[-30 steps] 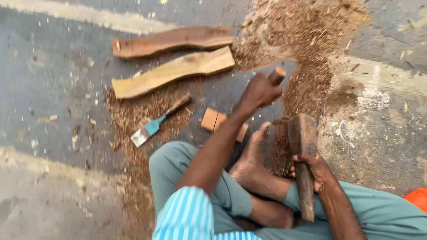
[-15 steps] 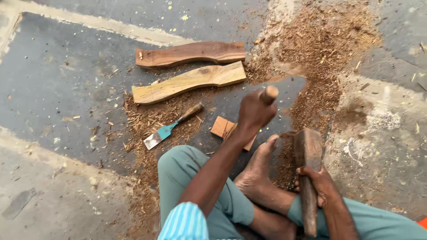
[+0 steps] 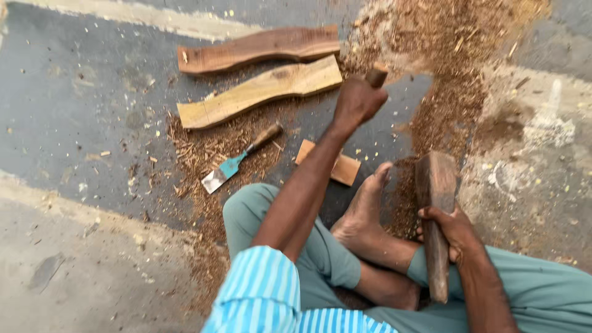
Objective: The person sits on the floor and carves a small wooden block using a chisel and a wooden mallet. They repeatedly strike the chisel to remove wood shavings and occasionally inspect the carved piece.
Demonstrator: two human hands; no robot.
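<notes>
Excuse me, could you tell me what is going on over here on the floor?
A person sits on the ground amid wood shavings. The left hand is raised in a fist around a wooden handle; the right hand holds a dark wooden block upright beside the bare foot. A chisel, a small wooden block and two curved planks lie in front.

Left hand grips a wooden handle — right hand holds a wood piece.

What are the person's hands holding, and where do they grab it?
Left hand grips a wooden handle just below its top end. Right hand holds a wood piece around its middle.
</notes>
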